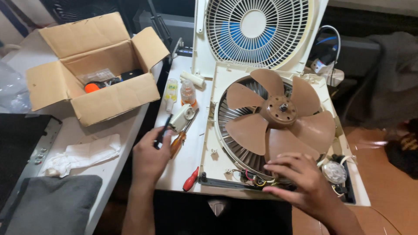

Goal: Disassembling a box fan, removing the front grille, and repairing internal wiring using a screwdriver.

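— Head view first: where are the hands?

— The left hand (150, 156) is closed around a thin dark tool (163, 132) whose tip points up toward a small white part (182, 117) on the white tabletop (189, 161). An orange-handled screwdriver (178, 143) lies just beside that hand, and a red-handled tool (190, 179) lies nearer the tabletop's front edge.

— And the right one?

— The right hand (300, 180) holds nothing; its fingers are spread loosely, resting over the lower edge of the opened fan housing (211, 150), by the coloured wires (252, 179).

— Where is the fan itself?

— It lies flat on the tabletop, brown blades (278, 117) facing up, with the white grille (257, 30) standing upright behind it.

— Anything else about?

— Two small bottles (180, 93) near the housing's left edge. Well off to the left, an open cardboard box (93, 67) and a crumpled white cloth (82, 156) sit on another surface.
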